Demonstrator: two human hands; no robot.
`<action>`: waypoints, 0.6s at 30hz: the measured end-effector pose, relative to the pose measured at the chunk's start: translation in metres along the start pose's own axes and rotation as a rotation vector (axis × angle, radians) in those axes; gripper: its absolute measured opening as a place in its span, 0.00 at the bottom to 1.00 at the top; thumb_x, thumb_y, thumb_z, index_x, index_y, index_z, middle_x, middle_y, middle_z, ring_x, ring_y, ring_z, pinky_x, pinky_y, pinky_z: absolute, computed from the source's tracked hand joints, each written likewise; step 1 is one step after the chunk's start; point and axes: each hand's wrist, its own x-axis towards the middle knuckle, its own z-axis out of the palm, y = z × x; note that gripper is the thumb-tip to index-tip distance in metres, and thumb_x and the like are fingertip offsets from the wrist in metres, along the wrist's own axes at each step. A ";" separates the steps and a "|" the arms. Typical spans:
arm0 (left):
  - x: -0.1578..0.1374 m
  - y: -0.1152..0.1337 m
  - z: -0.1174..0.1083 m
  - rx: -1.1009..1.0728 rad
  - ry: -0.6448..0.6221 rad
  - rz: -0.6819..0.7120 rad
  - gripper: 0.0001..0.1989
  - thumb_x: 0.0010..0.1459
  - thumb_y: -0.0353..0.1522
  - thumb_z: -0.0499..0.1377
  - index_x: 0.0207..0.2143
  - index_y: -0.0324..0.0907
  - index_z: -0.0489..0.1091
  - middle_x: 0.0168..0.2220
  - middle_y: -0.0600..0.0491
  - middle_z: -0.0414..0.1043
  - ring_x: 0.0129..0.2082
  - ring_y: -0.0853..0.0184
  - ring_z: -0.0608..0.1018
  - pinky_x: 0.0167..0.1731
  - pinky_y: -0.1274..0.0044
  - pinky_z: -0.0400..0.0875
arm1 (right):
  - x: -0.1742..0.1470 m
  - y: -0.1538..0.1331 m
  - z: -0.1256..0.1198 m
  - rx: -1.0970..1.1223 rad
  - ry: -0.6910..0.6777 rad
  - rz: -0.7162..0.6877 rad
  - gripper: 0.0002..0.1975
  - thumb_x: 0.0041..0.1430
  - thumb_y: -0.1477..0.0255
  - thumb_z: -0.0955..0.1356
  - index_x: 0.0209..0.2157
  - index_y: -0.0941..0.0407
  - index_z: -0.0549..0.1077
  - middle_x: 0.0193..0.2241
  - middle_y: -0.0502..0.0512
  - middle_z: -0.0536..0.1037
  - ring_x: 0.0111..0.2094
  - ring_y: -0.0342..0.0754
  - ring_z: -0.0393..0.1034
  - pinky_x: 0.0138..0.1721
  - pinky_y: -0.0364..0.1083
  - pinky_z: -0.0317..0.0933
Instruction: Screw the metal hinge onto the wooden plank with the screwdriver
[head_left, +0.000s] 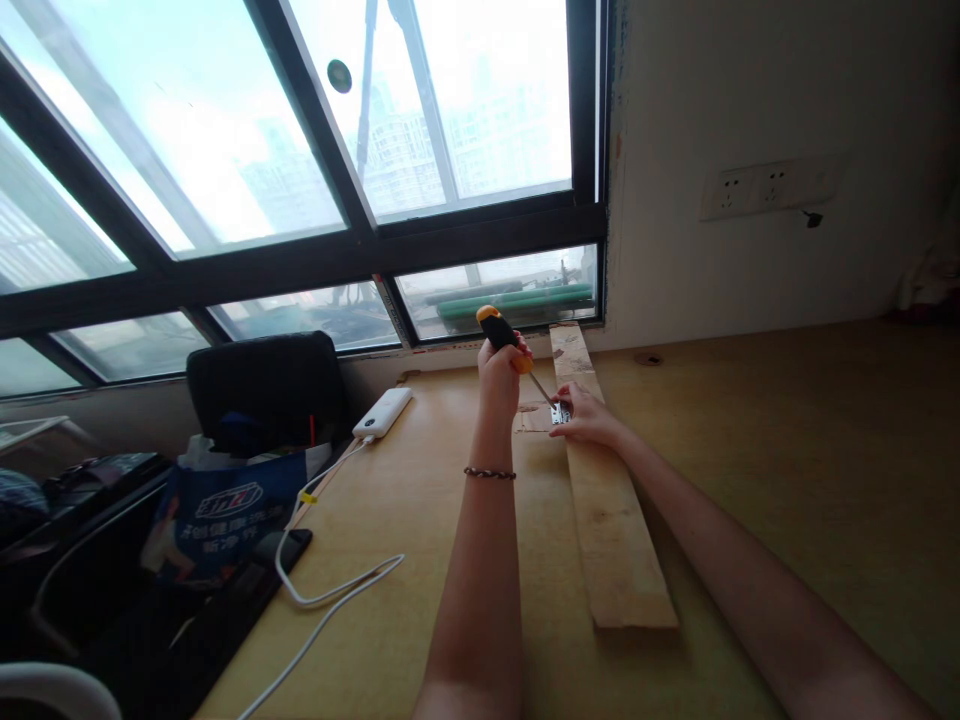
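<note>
Two bare forearms (476, 590) reach over a yellowish wooden surface (397, 480), a dark braided bracelet (490, 474) around the left one. The left hand (501, 365) wraps firmly around a yellow-and-black-handled screwdriver (499, 330), whose slim metal shaft slants down to a small, silvery metal piece (558, 413); whether the tip touches it is too small to tell. The right hand (587, 418) pinches that piece between thumb and fingers on a long, flat, pale wooden plank (611, 540). Well to the left lies a white rectangular device (383, 412) with a white cable (330, 602) plugged in.
</note>
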 end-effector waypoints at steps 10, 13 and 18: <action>0.002 0.001 -0.006 0.005 0.012 0.024 0.09 0.35 0.22 0.51 0.24 0.38 0.62 0.22 0.56 0.61 0.21 0.74 0.66 0.25 0.78 0.61 | -0.001 -0.005 -0.003 -0.141 -0.027 -0.045 0.34 0.32 0.62 0.74 0.42 0.57 0.61 0.40 0.58 0.70 0.47 0.54 0.61 0.46 0.50 0.57; 0.003 0.001 -0.007 0.011 0.018 0.023 0.09 0.35 0.22 0.51 0.24 0.38 0.62 0.22 0.56 0.61 0.21 0.74 0.66 0.25 0.78 0.61 | -0.001 -0.006 -0.002 -0.170 -0.032 -0.045 0.33 0.32 0.62 0.74 0.41 0.57 0.61 0.40 0.57 0.70 0.46 0.54 0.61 0.45 0.49 0.57; 0.003 0.001 -0.008 0.024 0.027 0.022 0.09 0.34 0.21 0.51 0.23 0.38 0.62 0.21 0.56 0.61 0.21 0.74 0.66 0.24 0.79 0.61 | -0.001 -0.007 0.001 -0.208 -0.022 -0.012 0.31 0.32 0.64 0.73 0.41 0.56 0.61 0.39 0.56 0.70 0.43 0.53 0.62 0.43 0.48 0.58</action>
